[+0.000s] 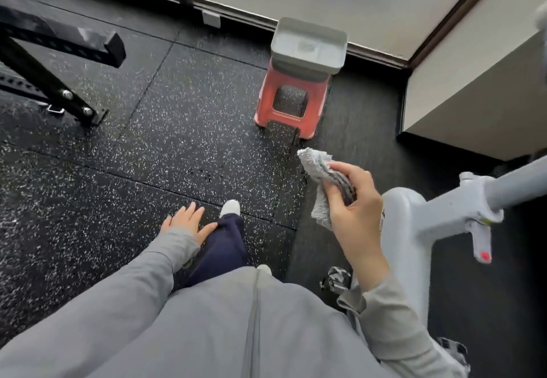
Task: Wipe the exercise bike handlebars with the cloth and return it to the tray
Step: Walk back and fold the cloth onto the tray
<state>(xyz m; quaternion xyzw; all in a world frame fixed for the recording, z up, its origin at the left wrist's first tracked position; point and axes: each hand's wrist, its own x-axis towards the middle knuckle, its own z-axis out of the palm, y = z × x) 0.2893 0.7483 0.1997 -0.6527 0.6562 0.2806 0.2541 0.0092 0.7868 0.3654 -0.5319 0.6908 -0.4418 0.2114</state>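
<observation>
My right hand (pixel 353 200) is shut on a folded grey cloth (pixel 319 176), held in the air above the dark floor. A grey tray (pixel 281 43) sits on top of a red plastic stool (pixel 268 111) by the wall, ahead of the cloth and with nothing in it. The white exercise bike frame (pixel 414 217) stands at the right, its grey bar (pixel 518 185) running off the right edge; the handlebars are out of view. My left hand (pixel 189 222) hangs open beside my thigh, holding nothing.
A black metal rack (pixel 53 61) stands at the left on the speckled rubber floor (pixel 148 141). A beige wall block (pixel 479 96) juts out at the right. A bike pedal (pixel 339 280) sits low near my right sleeve. My white shoe (pixel 231 207) steps toward the stool.
</observation>
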